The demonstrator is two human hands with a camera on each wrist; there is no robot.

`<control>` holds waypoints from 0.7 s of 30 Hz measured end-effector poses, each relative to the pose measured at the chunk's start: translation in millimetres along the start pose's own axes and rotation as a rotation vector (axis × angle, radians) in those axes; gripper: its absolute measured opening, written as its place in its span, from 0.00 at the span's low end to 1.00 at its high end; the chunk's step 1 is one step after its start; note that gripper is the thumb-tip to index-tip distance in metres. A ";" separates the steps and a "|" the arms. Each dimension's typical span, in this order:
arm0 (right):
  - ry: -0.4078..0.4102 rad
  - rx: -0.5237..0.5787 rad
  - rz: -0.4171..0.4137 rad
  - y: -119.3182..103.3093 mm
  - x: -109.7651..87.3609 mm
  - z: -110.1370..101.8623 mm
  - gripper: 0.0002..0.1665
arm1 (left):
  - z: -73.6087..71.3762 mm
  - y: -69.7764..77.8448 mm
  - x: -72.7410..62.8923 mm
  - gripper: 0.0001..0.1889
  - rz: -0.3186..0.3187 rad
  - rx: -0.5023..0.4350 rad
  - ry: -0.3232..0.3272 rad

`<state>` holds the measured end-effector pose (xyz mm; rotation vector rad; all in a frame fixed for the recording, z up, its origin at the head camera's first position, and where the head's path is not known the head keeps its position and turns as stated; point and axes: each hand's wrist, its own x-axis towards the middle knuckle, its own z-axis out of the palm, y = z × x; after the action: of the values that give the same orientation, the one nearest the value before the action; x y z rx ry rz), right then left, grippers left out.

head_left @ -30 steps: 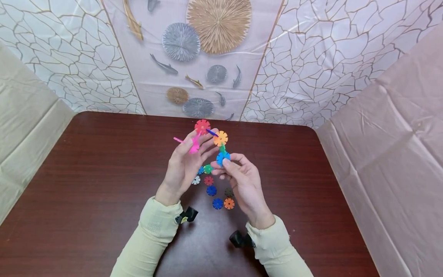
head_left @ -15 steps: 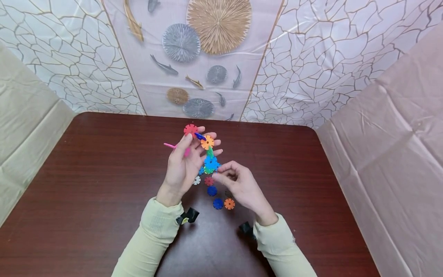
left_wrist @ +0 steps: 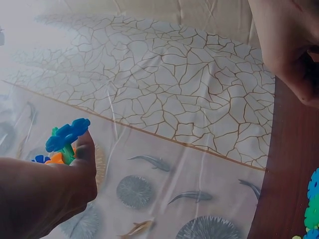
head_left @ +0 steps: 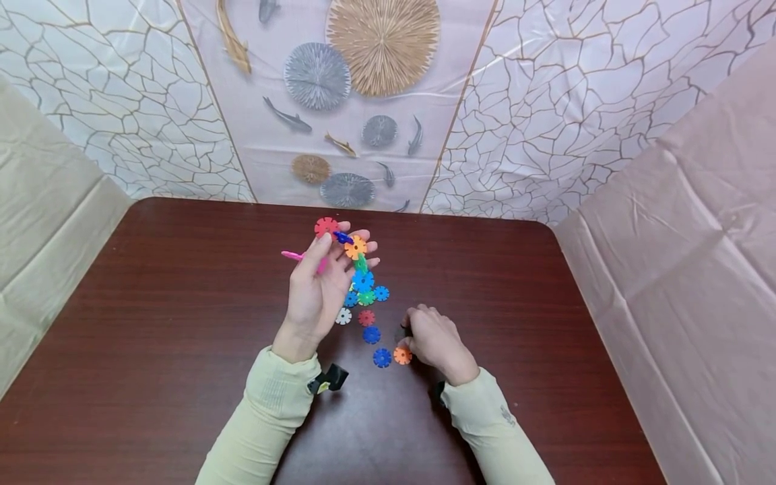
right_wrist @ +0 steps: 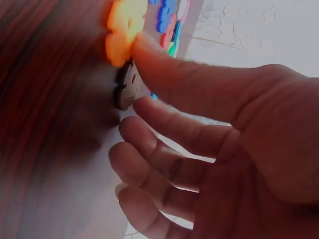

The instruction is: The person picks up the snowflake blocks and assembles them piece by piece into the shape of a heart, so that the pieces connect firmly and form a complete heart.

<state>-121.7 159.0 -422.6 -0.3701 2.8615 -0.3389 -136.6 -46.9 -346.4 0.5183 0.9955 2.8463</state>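
Observation:
My left hand is raised over the table, thumb against fingers, holding a chain of notched plastic interlocking discs. Red, pink, purple-blue, orange, green and blue discs make up the chain. Its blue end disc stands out past the fingers in the left wrist view. Low at the table, my right hand is around a dark grey disc lying flat. Its thumb and forefinger are apart, with the forefinger tip right at the disc's edge. The thumb tip overlaps the orange loose disc in the right wrist view.
Several other loose discs lie mid-table: two dark blue discs, a red disc, a white disc, a green disc and lighter blue discs. Patterned cloth walls the brown table behind and at the sides.
My right hand has let go of the chain's blue end disc and come down right and nearer to the dark grey disc. The left hand has drawn the chain slightly left.

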 end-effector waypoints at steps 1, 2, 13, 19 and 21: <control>-0.002 0.003 0.003 1.2 1.2 0.5 0.14 | 0.1 0.3 0.1 0.18 0.003 0.001 0.002; -0.004 0.008 0.005 2.3 2.3 0.9 0.12 | 0.2 0.5 0.3 0.18 0.006 0.003 0.004; 0.107 0.480 0.019 -4.3 2.2 -8.0 0.10 | 1.4 1.9 0.0 0.15 0.036 -0.037 0.048; 0.314 0.883 -0.173 -30.1 -14.0 -26.4 0.09 | 1.2 1.8 -0.9 0.15 0.072 -0.066 0.063; 0.365 0.970 -0.203 -39.6 -19.6 -32.0 0.09 | 1.4 2.0 -0.9 0.15 0.083 -0.063 0.065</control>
<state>-102.8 133.4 -378.3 -0.4116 2.5462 -1.8662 -135.1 -47.8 -344.4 0.4756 0.9111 2.9744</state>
